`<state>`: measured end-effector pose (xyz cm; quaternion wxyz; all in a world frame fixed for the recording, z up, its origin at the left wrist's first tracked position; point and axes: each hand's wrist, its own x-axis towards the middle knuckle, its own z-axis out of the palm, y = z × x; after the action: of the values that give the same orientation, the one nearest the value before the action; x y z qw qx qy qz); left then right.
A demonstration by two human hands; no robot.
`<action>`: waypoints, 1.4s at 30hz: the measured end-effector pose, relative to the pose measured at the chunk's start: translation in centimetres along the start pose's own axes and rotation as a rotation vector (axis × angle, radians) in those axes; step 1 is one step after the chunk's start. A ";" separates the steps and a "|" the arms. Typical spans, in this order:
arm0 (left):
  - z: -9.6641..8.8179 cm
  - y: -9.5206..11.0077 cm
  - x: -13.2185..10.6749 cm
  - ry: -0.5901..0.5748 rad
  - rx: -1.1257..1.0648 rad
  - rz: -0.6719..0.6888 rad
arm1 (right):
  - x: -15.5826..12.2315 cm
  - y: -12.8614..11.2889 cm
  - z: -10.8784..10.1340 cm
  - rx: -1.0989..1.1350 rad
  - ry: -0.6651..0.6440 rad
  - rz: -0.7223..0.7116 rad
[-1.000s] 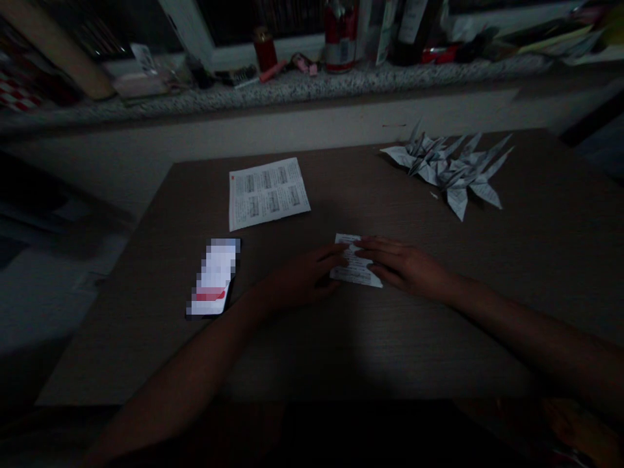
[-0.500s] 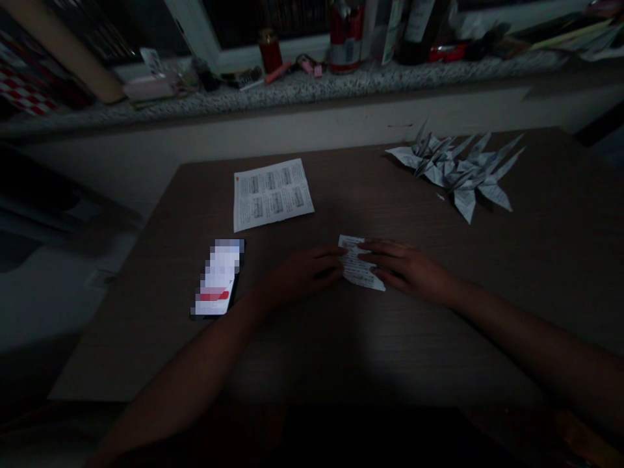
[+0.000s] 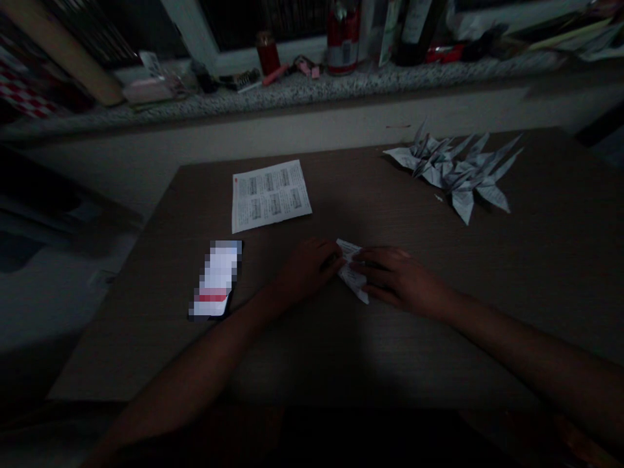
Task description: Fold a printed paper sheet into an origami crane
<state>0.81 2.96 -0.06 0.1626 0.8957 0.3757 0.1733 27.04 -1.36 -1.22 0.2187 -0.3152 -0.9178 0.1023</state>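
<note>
A small folded piece of printed paper (image 3: 351, 273) lies on the dark wooden table (image 3: 439, 325), near its middle. My left hand (image 3: 307, 270) grips the paper's left edge with curled fingers. My right hand (image 3: 394, 279) rests on the paper's right side, fingers pressed together over it and covering part of it. The scene is dim, so the fold lines are hard to make out.
A flat printed sheet (image 3: 270, 194) lies beyond my left hand. A phone (image 3: 216, 278) with a lit screen sits to the left. A pile of folded paper cranes (image 3: 455, 170) is at the far right. A cluttered stone ledge (image 3: 302, 88) runs behind the table.
The paper has been folded narrower and turned, so less of it shows. Both hands have closed in on it, the left hand moving right to its edge.
</note>
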 end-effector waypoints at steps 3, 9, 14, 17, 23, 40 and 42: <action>0.1 0.4 0.2 -0.003 0.006 -0.062 | 0.1 -0.2 0.1 0.006 0.016 0.009; 0.2 0.9 0.3 -0.002 0.020 -0.099 | 0.0 -0.2 0.0 -0.037 0.007 -0.010; 0.7 1.0 0.5 0.011 0.034 -0.112 | -0.3 0.0 -0.4 -0.088 -0.041 -0.096; 0.8 1.1 0.5 0.030 0.049 -0.119 | -0.3 0.0 -0.7 -0.085 -0.058 -0.100; -0.2 1.3 -0.7 0.092 0.123 0.012 | -0.4 -0.1 -1.0 -0.073 -0.059 -0.071; -0.1 3.4 -3.7 -0.088 0.283 0.187 | -0.3 0.3 -0.6 -0.059 -0.020 0.068; 0.0 3.5 -3.9 -0.102 0.278 0.163 | -0.2 0.3 -0.3 -0.068 -0.019 0.093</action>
<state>0.40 -2.18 0.68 0.0416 0.9447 0.3135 0.0864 27.49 -1.22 -1.16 0.1941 -0.3635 -0.9072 0.0844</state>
